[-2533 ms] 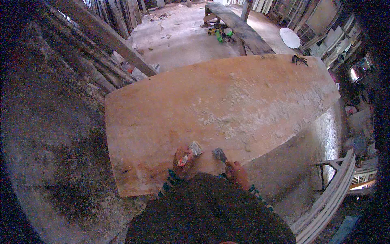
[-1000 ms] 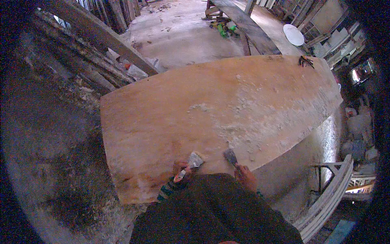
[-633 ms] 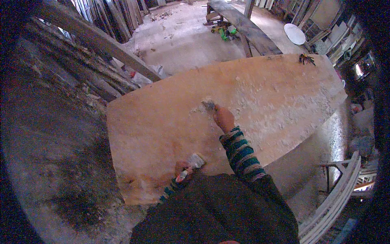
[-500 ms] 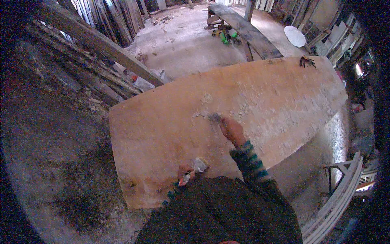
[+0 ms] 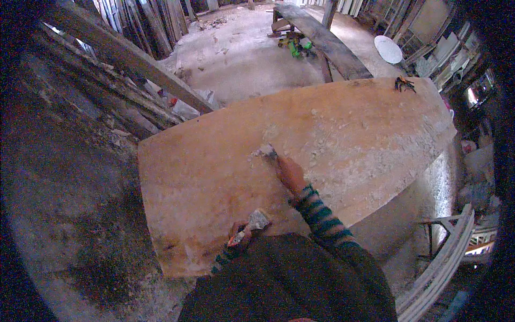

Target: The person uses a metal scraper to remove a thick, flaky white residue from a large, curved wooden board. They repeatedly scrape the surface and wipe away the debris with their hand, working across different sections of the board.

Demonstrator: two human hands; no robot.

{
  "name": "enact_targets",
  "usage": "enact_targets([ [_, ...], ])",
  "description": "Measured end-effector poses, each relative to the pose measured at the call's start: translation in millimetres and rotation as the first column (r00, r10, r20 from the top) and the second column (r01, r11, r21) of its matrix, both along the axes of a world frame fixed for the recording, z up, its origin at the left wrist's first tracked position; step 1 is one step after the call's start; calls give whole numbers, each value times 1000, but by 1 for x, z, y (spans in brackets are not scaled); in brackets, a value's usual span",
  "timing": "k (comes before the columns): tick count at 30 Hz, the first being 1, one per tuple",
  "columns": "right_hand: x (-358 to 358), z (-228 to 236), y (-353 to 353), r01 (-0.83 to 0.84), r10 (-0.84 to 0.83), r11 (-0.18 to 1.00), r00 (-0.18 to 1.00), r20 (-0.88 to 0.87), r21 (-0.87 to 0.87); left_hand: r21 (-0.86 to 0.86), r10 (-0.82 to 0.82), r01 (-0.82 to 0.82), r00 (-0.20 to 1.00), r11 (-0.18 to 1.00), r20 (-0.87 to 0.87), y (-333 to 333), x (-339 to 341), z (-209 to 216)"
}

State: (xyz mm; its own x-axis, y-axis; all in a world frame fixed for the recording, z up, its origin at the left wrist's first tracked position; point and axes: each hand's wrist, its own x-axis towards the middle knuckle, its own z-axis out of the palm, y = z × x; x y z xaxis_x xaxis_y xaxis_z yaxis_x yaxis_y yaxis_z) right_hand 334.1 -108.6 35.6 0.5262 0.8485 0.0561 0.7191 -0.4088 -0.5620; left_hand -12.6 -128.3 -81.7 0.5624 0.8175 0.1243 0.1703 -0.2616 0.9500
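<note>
A broad orange-brown wooden board (image 5: 198, 177) lies before me, smeared with pale putty (image 5: 370, 145) over its right half. My right hand (image 5: 290, 175) is closed around a putty knife (image 5: 272, 154), whose blade touches the board near its middle, with pale putty at its tip. Close to my body, over the board's near edge, my left hand (image 5: 237, 233) grips a second scraper (image 5: 258, 219). Its wide blade carries a whitish lump, and its handle shows pale and reddish between the fingers.
A small dark tangled object (image 5: 404, 84) rests at the board's far right corner. Beyond stand a long dark plank (image 5: 322, 37), green-and-black tools (image 5: 295, 47) and a white round disc (image 5: 388, 49). Timber (image 5: 107, 86) leans at left; curved pale strips (image 5: 445, 273) lie at right.
My right hand and its putty knife have moved left and slightly nearer, and the blade now shows putty at its tip. The left hand has shifted slightly left, still gripping its scraper.
</note>
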Motion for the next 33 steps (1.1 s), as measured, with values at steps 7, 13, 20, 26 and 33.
enact_targets([
  [7,7,63,-30,156,-155,988,975,-156,-4,74,236,-237,972,969,13,57,-1,75],
  [13,-24,51,-230,432,-439,898,893,-98,-81,214,90,-9,923,977,-374,161,120,115],
  [20,-66,82,-288,556,-550,831,821,-149,-9,396,-193,709,595,583,-780,103,371,40],
  [26,-91,62,-322,663,-647,740,748,-145,113,19,-390,396,911,918,-137,48,341,127],
  [33,-87,70,-314,517,-494,835,855,-157,189,403,85,171,834,899,-545,281,186,95],
])
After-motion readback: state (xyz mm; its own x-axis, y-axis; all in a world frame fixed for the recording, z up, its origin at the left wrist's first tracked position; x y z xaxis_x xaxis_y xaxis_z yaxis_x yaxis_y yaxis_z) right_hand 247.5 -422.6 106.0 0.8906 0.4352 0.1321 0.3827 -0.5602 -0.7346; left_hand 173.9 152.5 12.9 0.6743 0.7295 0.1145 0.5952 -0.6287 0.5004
